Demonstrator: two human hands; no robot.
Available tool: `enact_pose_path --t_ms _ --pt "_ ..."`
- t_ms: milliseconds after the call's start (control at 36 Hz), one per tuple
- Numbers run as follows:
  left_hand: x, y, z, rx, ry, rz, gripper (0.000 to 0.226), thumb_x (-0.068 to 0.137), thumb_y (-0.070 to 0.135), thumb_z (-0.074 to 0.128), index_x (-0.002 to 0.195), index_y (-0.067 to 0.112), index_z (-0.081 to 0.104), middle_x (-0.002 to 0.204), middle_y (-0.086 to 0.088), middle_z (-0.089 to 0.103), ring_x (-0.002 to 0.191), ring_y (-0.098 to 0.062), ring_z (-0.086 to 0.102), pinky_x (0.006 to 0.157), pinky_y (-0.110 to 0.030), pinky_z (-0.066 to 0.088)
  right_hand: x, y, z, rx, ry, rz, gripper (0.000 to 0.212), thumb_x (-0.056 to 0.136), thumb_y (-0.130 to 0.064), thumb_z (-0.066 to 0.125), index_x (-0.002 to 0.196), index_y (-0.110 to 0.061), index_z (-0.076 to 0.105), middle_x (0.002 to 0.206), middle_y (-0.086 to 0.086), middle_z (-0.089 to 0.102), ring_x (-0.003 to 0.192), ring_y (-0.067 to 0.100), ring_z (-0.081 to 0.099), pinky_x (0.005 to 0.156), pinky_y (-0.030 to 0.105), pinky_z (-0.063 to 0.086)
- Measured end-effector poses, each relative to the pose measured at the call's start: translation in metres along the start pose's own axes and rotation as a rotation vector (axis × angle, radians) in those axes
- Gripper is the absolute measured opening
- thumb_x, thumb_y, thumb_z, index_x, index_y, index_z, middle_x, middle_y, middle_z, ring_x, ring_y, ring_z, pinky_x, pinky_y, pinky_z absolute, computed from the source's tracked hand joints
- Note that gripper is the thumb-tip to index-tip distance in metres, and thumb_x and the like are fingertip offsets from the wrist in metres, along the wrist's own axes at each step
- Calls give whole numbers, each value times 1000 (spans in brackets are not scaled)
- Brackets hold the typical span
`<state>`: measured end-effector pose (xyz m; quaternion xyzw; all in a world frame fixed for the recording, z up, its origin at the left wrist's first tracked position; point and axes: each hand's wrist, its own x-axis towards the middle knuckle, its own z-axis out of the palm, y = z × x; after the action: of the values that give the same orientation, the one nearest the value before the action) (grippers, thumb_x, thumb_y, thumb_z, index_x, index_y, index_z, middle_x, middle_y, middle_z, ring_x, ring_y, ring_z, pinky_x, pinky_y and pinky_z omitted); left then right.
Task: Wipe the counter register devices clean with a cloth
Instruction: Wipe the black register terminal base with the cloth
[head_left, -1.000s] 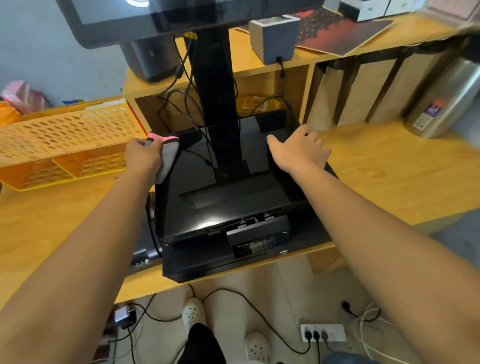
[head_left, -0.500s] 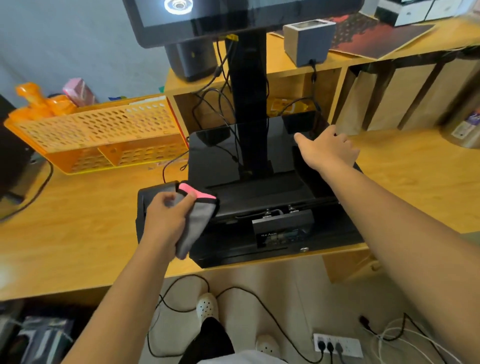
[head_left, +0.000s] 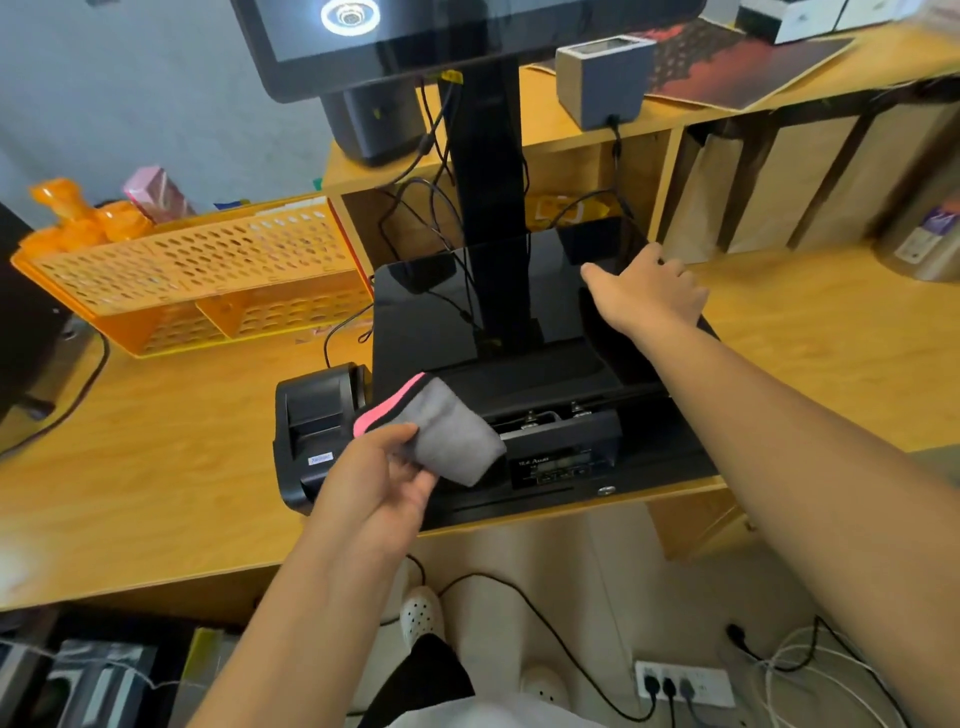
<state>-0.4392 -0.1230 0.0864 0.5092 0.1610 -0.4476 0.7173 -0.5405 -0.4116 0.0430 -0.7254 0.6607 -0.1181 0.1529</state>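
**Cloth held over the register's front edge**

Wooden counter (head_left: 156, 467) carries a black register base (head_left: 441, 306) with its screen post (head_left: 488, 208) rising through the middle. The left hand (head_left: 379, 483) pinches a folded grey cloth (head_left: 441, 436) with a pink edge, just beside the small receipt printer (head_left: 317, 421). The right hand (head_left: 644, 296) rests flat, fingers spread, on the base's right rear corner. Loose cables (head_left: 415, 208) hang behind the post; an orange basket (head_left: 208, 270) stands left.

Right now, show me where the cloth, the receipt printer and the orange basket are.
cloth (head_left: 441, 436): head view, on its grey face.
receipt printer (head_left: 317, 410): head view, on its black lid.
orange basket (head_left: 197, 260): head view, on its perforated top wall.
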Motion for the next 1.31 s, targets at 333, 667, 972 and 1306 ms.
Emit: enact_pose_path --t_ms 333,667,972,1306 --pt "-1 -27 31 -88 -41 -119 42 103 -6 48 145 -4 46 138 -29 60 129 -42 60 98 -53 49 1 -1 2 0 6 -3 99 87 -78 38 158 -11 23 156 21 39 141 41 39 112 53 30" --pt "-5 -45 39 -33 -101 -115 22 103 -7 50 124 -5 55 128 -30 65 119 -41 66 84 -47 57 -1 0 1 11 24 -9 93 89 -74 41 156 -11 28 153 20 43 138 40 42 109 51 34" --pt "-14 -19 10 25 -160 -85 31 99 7 60 128 -5 60 101 -24 77 88 -33 79 57 -35 64 -3 0 -2 59 27 -14 90 89 -73 43 154 -11 32 151 20 45 136 40 44 108 52 35" --pt "-7 19 3 490 -400 186 31 97 20 66 126 10 64 102 -8 80 90 -22 79 67 -31 63 -16 2 -14 263 87 -33 60 95 -53 48 138 -12 54 143 14 50 135 35 44 110 50 33"
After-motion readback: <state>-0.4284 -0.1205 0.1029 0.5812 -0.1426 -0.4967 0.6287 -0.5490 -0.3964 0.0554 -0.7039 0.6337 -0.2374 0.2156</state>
